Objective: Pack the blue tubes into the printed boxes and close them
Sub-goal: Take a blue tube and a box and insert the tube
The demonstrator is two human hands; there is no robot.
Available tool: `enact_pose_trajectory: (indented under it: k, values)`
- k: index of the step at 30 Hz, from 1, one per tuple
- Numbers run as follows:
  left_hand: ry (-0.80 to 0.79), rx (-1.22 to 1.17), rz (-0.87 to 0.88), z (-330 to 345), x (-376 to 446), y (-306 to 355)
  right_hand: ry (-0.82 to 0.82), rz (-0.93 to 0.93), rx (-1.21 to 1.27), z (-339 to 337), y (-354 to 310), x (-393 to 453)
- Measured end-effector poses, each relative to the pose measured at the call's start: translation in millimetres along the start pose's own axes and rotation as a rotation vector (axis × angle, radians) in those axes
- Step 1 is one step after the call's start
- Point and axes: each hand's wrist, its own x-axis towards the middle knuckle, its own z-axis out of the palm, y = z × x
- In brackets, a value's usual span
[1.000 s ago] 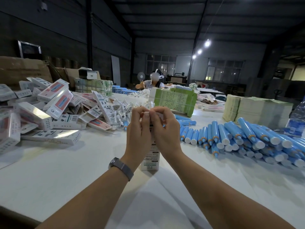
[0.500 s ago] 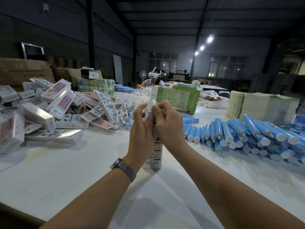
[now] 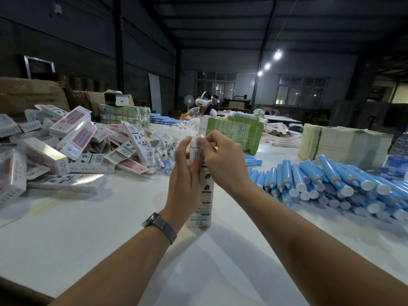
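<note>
A tall printed box (image 3: 202, 204) stands upright on the white table (image 3: 88, 235) in front of me. My left hand (image 3: 184, 173) grips its left side near the top. My right hand (image 3: 223, 160) pinches the top flap with thumb and fingers. What is inside the box is hidden. A heap of blue tubes (image 3: 331, 182) with white caps lies to the right. A pile of printed boxes (image 3: 66, 146) lies to the left.
Green-wrapped bundles (image 3: 238, 133) stand behind the box, and stacks of pale sheets (image 3: 344, 144) at the back right. Small clear packets (image 3: 163, 151) lie left of centre. A water bottle (image 3: 399, 155) is at the right edge. Two people sit far back (image 3: 204, 107).
The view has tilted up a little. My hands have stayed on the box top; my right fingers have shifted over the flap, and more of the box's barcode side shows.
</note>
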Motion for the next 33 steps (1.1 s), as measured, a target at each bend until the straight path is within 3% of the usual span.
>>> enact_pose_trajectory:
  k: [23, 33]
  values:
    - [0.028, -0.016, 0.031, 0.0, 5.1, -1.2, -0.046, 0.045, 0.104, -3.9, 0.5, -4.7]
    - [0.042, -0.012, 0.069, 2.0, 3.6, -0.3, -0.014, 0.211, 0.427, 3.5, -5.8, -10.0]
